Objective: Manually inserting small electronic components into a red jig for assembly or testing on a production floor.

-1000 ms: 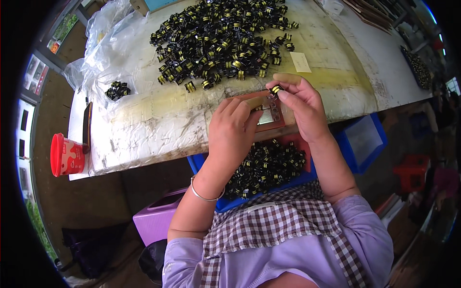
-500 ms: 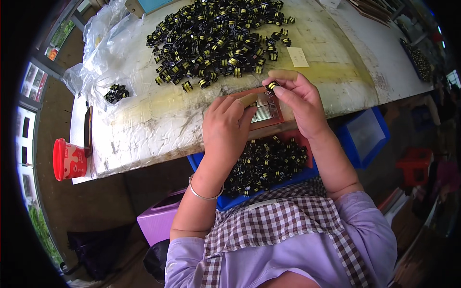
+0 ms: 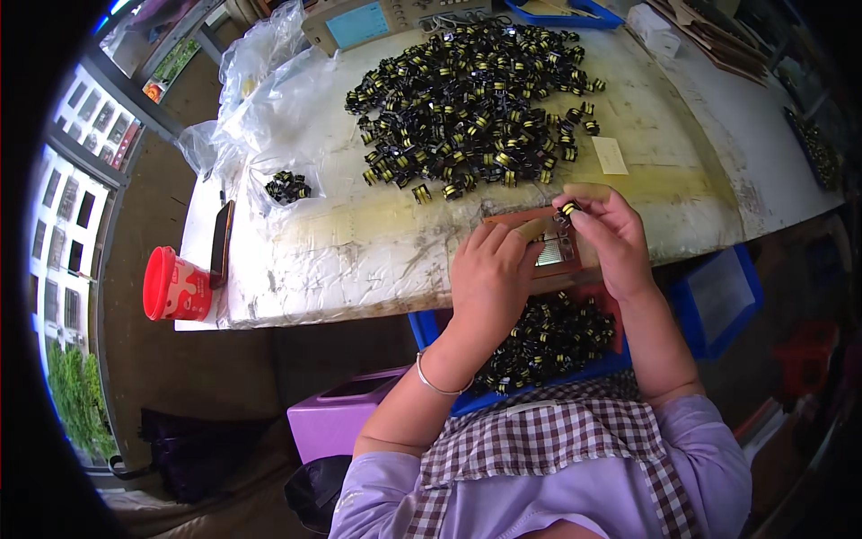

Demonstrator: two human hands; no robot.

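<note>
A small black coil part (image 3: 567, 209) with yellow bands is pinched between the thumb and forefinger of my right hand (image 3: 615, 238). It sits just above the far right part of a reddish-brown board (image 3: 567, 269) with a silvery metal plate (image 3: 550, 251) on it, at the table's front edge. My left hand (image 3: 494, 274) rests over the board's left side, fingers bent and drawn together; whatever they may hold is hidden. Pale yellowish covers show on a finger of each hand. A large heap of the same coil parts (image 3: 467, 108) lies beyond my hands.
Below the table edge, a blue bin (image 3: 426, 331) holds more coil parts. To the left are a red tub (image 3: 175, 286), a dark phone (image 3: 222, 242) and clear plastic bags (image 3: 260, 108). An instrument with a screen (image 3: 357, 25) stands at the back. A paper slip (image 3: 610, 155) lies right of the heap.
The whole view has shifted, so the table and my hands appear farther right and lower. Both hands stay at the board, and the coil part remains in my right fingers.
</note>
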